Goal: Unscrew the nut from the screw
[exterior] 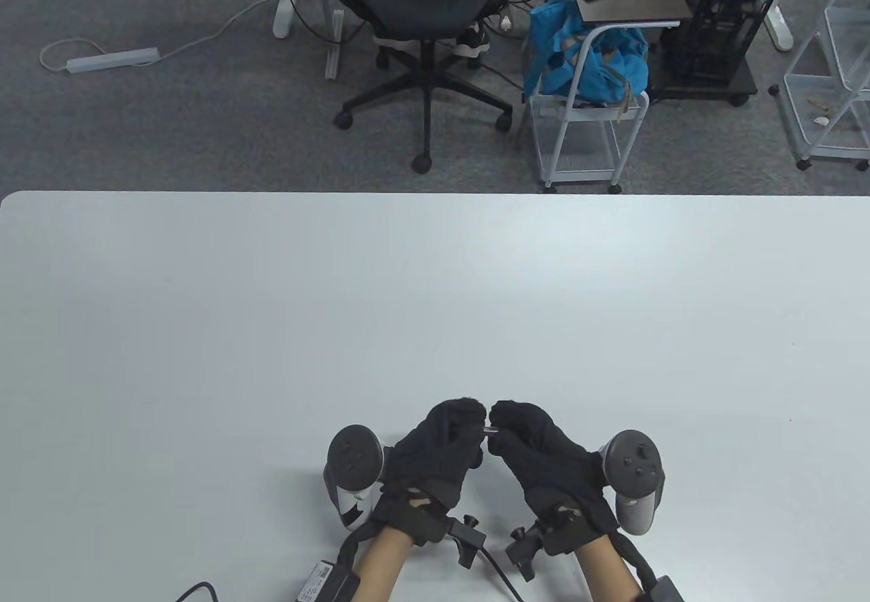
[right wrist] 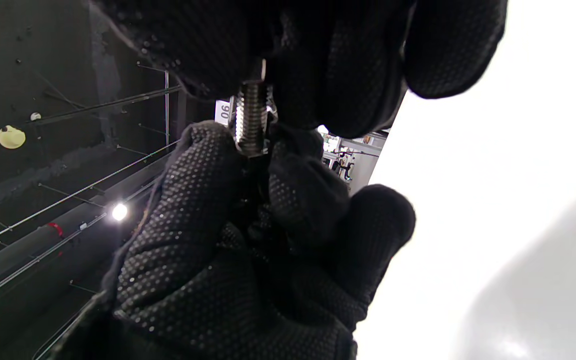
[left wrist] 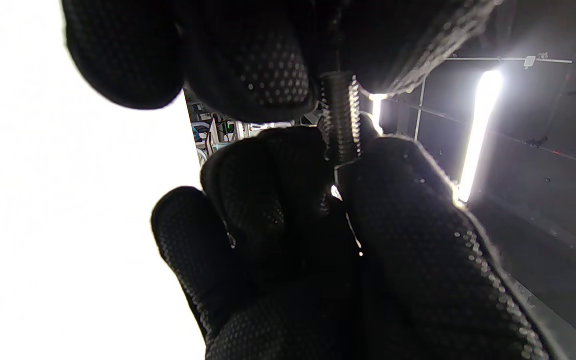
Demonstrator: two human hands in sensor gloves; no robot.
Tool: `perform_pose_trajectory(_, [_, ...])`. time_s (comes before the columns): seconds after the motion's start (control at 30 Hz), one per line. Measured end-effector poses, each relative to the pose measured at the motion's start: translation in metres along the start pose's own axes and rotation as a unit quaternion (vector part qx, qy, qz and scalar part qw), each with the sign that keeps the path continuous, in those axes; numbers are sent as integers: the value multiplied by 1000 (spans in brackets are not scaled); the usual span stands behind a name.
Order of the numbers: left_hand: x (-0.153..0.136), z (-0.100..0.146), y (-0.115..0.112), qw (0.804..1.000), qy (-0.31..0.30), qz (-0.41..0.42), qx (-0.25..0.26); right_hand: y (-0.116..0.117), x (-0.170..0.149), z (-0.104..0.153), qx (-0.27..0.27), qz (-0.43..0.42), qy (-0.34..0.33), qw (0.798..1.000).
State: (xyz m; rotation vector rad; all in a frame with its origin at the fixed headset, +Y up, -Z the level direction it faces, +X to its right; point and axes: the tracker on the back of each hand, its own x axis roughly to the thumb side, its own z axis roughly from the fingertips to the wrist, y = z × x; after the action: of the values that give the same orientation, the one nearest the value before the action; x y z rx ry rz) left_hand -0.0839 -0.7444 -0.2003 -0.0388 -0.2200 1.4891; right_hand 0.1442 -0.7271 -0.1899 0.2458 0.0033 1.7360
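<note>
Both gloved hands meet just above the white table (exterior: 435,303), near its front edge. A threaded metal screw (exterior: 491,432) spans the small gap between them. My left hand (exterior: 467,427) pinches one end and my right hand (exterior: 504,429) pinches the other. The left wrist view shows the bare thread (left wrist: 340,115) running from my left fingers (left wrist: 268,75) down into my right fingers (left wrist: 393,210). The right wrist view shows the thread (right wrist: 250,117) between my right fingers (right wrist: 328,65) and my left fingers (right wrist: 203,190). The nut is hidden under the fingers; I cannot tell which hand covers it.
A black cable and a small adapter (exterior: 318,578) lie at the table's front edge by my left forearm. Beyond the far edge stand an office chair (exterior: 425,31) and a white cart with a blue bag (exterior: 584,65).
</note>
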Motion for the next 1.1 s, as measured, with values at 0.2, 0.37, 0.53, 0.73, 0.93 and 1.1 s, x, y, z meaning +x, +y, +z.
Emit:
perform_pose_trajectory(0.2, [-3, 0, 0, 999, 26, 28, -10, -1, 6, 1, -15, 33, -31, 999])
perform_pose_trajectory(0.37, [-4, 0, 3, 998, 34, 45, -7, -6, 9, 2, -30, 53, -42, 997])
perform_pose_trajectory(0.53, [-5, 1, 3, 998, 33, 46, 8, -12, 16, 4, -73, 94, -50, 992])
perform_pose_trajectory(0.73, [-4, 2, 7, 997, 30, 64, 27, -35, 29, -16, -97, 249, -6, 964])
perform_pose_trajectory(0.93, [0, 1, 10, 997, 24, 67, 36, -47, 18, -59, -59, 448, 46, 891])
perform_pose_trajectory(1.1, [1, 1, 13, 997, 22, 60, 32, -44, -14, -94, -34, 524, 78, 848])
